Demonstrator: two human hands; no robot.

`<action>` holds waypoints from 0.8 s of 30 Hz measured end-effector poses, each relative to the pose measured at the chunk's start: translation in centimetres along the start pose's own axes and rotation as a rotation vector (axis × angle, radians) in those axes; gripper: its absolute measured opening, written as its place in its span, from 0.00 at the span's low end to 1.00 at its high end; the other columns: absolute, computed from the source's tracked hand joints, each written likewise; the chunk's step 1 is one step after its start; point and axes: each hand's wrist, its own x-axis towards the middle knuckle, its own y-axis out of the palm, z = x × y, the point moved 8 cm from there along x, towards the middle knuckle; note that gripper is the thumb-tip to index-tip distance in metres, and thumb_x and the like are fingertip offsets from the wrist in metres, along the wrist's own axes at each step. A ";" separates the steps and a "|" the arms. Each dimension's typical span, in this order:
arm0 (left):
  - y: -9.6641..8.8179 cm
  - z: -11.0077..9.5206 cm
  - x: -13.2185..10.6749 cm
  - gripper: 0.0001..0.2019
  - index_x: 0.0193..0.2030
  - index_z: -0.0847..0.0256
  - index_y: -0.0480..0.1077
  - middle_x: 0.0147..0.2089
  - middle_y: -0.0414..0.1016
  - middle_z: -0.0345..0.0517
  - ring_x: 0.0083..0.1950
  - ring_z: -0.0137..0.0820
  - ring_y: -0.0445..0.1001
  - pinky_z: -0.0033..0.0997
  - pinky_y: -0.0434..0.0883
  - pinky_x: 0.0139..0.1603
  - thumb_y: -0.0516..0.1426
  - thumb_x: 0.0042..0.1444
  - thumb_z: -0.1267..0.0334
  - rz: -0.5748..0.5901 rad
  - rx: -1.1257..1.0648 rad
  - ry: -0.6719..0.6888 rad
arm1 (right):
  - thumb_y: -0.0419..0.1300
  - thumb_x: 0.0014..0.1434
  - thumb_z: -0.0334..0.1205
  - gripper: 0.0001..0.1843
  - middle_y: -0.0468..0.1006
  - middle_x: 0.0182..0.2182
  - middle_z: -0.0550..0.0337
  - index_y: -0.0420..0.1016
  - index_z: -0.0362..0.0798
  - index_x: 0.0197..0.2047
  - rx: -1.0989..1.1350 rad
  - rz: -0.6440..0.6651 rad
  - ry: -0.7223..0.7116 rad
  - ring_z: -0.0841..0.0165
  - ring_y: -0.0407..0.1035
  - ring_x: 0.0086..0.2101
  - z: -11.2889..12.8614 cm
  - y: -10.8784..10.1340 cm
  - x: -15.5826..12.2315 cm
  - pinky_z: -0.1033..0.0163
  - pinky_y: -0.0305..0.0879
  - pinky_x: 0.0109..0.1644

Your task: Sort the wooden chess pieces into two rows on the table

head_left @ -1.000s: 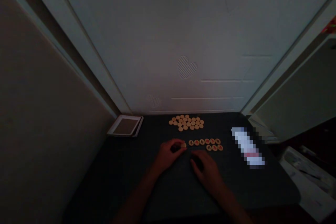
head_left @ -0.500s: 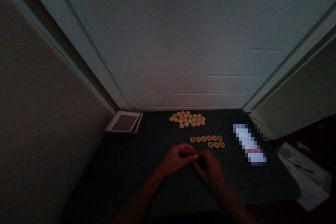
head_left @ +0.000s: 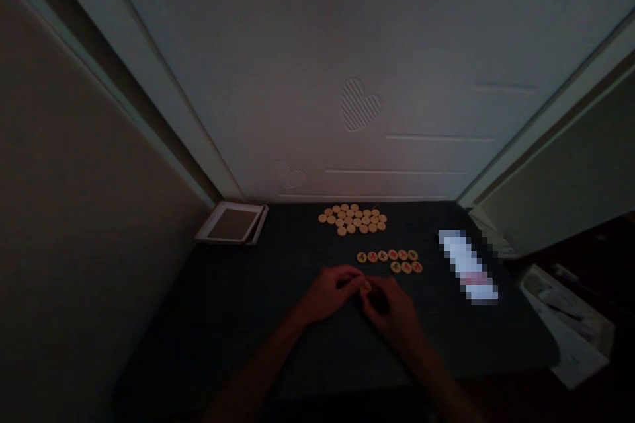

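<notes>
Between the fingertips of both hands, just above the dark table [head_left: 238,317], is a round wooden Chinese chess piece [head_left: 366,287]; its marking is too dim to read. My right hand [head_left: 394,307] pinches it between thumb and forefinger. My left hand [head_left: 330,291] is closed too, its thumb and finger meeting at the piece's upper left edge. Just beyond my hands lie two short rows of face-up chess pieces [head_left: 382,256] with red or dark characters. Farther back, a loose cluster of pale pieces [head_left: 357,221] shows mostly plain tops.
A white-framed flat box [head_left: 233,223] lies at the table's back left. On the right is a bright, pixelated strip [head_left: 466,264]. A white panel with embossed hearts [head_left: 360,106] rises behind the table. Beyond the right edge, papers or packaging [head_left: 570,330] sit lower down.
The piece between my fingers, mostly covered before, now shows its face. My hands have shifted slightly, and the whole view has tilted down a little. The rows and cluster keep their arrangement.
</notes>
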 end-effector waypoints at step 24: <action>0.1 0.3 0.2 0.14 0.45 0.60 0.74 0.38 0.82 0.45 0.40 0.33 0.81 0.34 0.76 0.45 0.65 0.56 0.57 0.013 -0.148 -0.022 | 0.58 0.64 0.34 0.15 0.79 0.46 0.52 0.74 0.53 0.54 0.072 -0.099 -0.028 0.61 0.76 0.46 -0.2 -0.9 -0.3 0.56 0.77 0.50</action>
